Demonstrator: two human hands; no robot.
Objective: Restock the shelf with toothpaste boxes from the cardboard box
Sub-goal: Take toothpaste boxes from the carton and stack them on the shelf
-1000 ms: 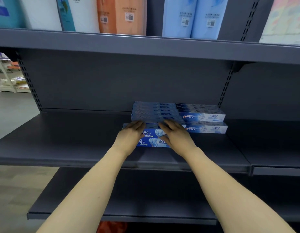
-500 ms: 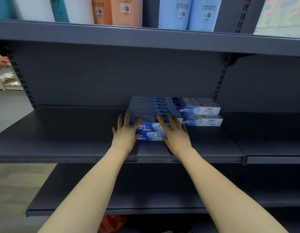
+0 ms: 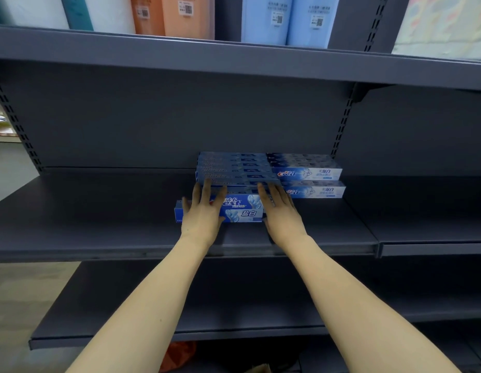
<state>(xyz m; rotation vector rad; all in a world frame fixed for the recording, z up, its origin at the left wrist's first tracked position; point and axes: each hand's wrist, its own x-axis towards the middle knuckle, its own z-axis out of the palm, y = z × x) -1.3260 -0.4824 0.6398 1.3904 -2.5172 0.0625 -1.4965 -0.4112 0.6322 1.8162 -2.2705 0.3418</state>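
Note:
On the dark grey middle shelf (image 3: 99,224) stand blue toothpaste boxes in stacks. The front stack (image 3: 240,210) shows its Crest face, and its lower box sticks out to the left. My left hand (image 3: 204,214) lies flat against the front of this stack, fingers straight and reaching over its top. My right hand (image 3: 281,214) presses flat against the stack's right end, fingers straight. Behind stands a stack of several boxes (image 3: 234,168). To the right are two paler Crest stacks (image 3: 309,181). The cardboard box is out of view.
The shelf above (image 3: 234,60) carries tall packs in white, orange and light blue. A lower shelf (image 3: 234,305) juts out under my forearms. Something orange (image 3: 177,356) lies on the floor below. A perforated upright (image 3: 341,125) splits the shelf bays on the right.
Both hands went from resting curled on the front boxes to flat, straight fingers. The front stack has slid back against the rear stack, and the lower box now sticks out to the left.

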